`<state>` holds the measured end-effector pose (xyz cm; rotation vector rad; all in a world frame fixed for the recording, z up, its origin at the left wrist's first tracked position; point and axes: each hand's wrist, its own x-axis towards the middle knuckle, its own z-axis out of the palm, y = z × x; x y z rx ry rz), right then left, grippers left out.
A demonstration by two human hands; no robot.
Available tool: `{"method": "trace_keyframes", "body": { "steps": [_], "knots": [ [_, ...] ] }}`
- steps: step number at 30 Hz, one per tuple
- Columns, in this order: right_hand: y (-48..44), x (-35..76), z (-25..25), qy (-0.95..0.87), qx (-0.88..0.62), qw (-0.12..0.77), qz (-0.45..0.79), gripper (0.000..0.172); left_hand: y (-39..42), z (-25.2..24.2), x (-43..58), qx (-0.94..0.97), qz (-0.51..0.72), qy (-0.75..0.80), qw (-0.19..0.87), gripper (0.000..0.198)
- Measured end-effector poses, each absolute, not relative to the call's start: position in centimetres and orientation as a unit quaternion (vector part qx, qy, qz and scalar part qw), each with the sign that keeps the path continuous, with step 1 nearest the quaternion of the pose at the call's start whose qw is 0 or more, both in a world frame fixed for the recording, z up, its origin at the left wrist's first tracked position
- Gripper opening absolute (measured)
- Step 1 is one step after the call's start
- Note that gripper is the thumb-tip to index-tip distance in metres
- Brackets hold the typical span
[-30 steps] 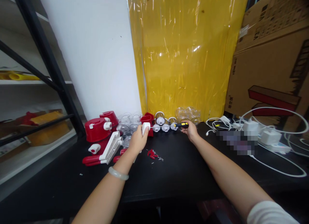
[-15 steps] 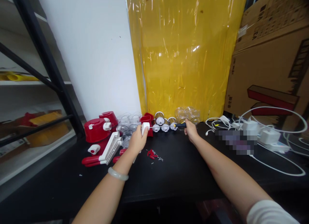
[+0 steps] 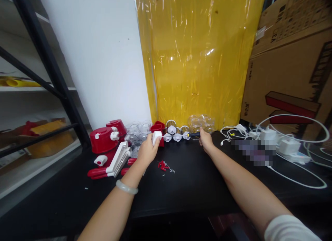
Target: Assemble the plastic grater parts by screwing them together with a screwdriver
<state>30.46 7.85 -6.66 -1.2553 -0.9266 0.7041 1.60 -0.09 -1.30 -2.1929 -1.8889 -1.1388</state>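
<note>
My left hand (image 3: 148, 149) is closed around a white plastic part (image 3: 157, 135), whose end pokes out above the fingers. From the other side, my right hand (image 3: 206, 140) grips the dark handle of a screwdriver (image 3: 194, 134). Its thin shaft lies level, with the tip at the white part; whether it sits in a screw cannot be made out. On the black table below are small red pieces (image 3: 162, 165) and several loose screws (image 3: 172, 170). Behind the shaft stand several cylinders with white ends (image 3: 177, 136) and red containers (image 3: 158, 126).
Red housings (image 3: 101, 140), white-and-red handles (image 3: 118, 159) and clear cups (image 3: 133, 137) crowd the left. More clear cups (image 3: 201, 121) stand at the back. White cables and chargers (image 3: 289, 145) lie right, before a large cardboard box (image 3: 285, 71). A yellow plastic curtain (image 3: 197, 61) hangs behind.
Almost nothing differs. Both hands keep their hold on the white part and the screwdriver, with only a very slight shift of the view.
</note>
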Motion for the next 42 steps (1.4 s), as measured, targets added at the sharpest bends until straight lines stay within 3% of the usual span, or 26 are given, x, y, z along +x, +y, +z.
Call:
{"method": "trace_keyframes", "body": {
  "steps": [15, 18, 24, 30, 42],
  "knots": [
    [7.8, 31.1, -6.5, -0.422, -0.650, 0.575, 0.263, 0.062, 0.0, -1.3, 1.5, -0.708, -0.364, -0.604, 0.036, 0.049],
    [7.4, 30.3, -6.0, -0.410, -0.582, 0.618, 0.333, 0.052, 0.2, -1.4, 1.3, -0.703, -0.393, -0.593, -0.002, 0.047],
    [6.8, 29.0, -5.1, -0.361, -0.426, 0.686, 0.467, 0.013, 0.6, -1.7, 1.1, -0.676, -0.447, -0.577, -0.100, 0.047],
    [7.1, 29.4, -5.4, -0.372, -0.412, 0.686, 0.471, 0.012, 1.0, -2.1, 1.0, -0.678, -0.452, -0.569, -0.108, 0.045],
    [7.3, 29.6, -5.5, -0.390, -0.430, 0.687, 0.438, 0.034, 1.0, -2.1, 1.1, -0.683, -0.448, -0.566, -0.109, 0.042]
  ]
}}
